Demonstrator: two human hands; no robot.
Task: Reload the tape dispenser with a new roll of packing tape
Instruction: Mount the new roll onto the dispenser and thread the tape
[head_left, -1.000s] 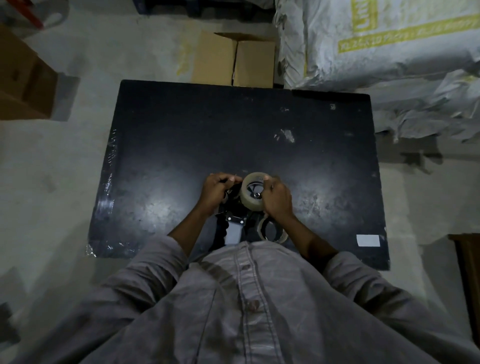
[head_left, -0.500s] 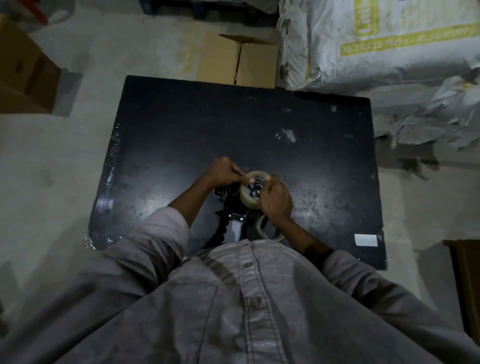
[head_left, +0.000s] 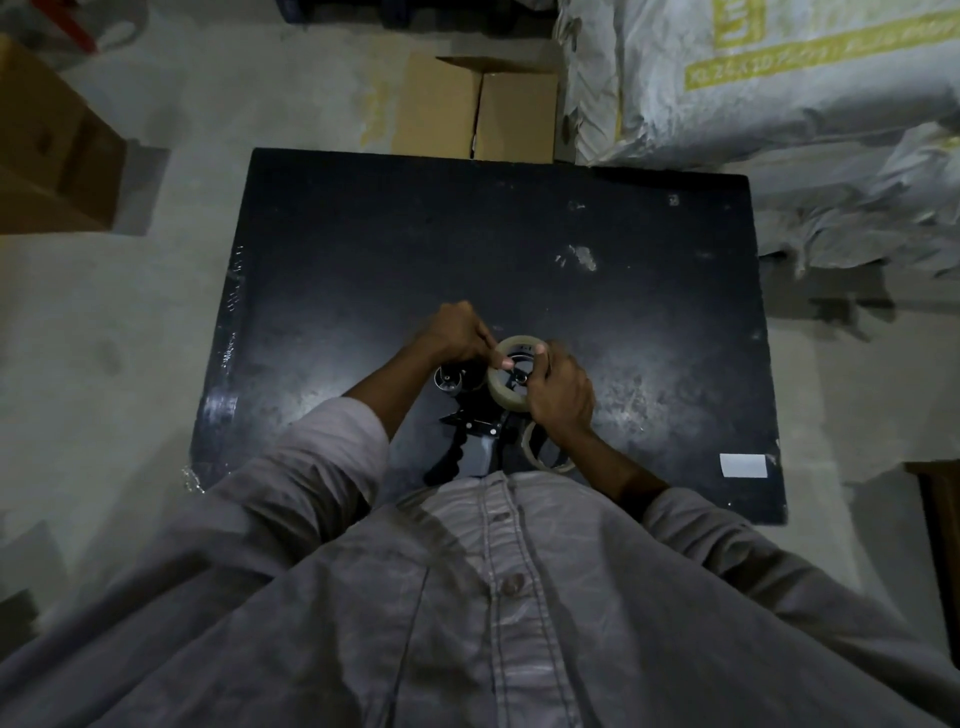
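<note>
A black tape dispenser (head_left: 470, 434) lies on the black table (head_left: 363, 249) right in front of my body, handle toward me. A pale roll of packing tape (head_left: 506, 389) sits on the dispenser's hub. My right hand (head_left: 561, 395) wraps the roll's right side, thumb on its rim. My left hand (head_left: 460, 335) reaches in from the left and pinches the roll's top left edge with thumb and fingers. An empty tape core ring (head_left: 543, 452) lies on the table under my right wrist. The dispenser's roller end (head_left: 449, 379) pokes out below my left hand.
A white label (head_left: 743, 465) sticks near the table's right front corner. Cardboard boxes stand behind the table (head_left: 478, 111) and at the far left (head_left: 52, 150). Large white sacks (head_left: 779, 88) pile up at the right. Concrete floor surrounds the table.
My left hand has moved from the dispenser's left side up onto the roll's edge. The roll has settled lower on the hub. My right hand has stayed on the roll.
</note>
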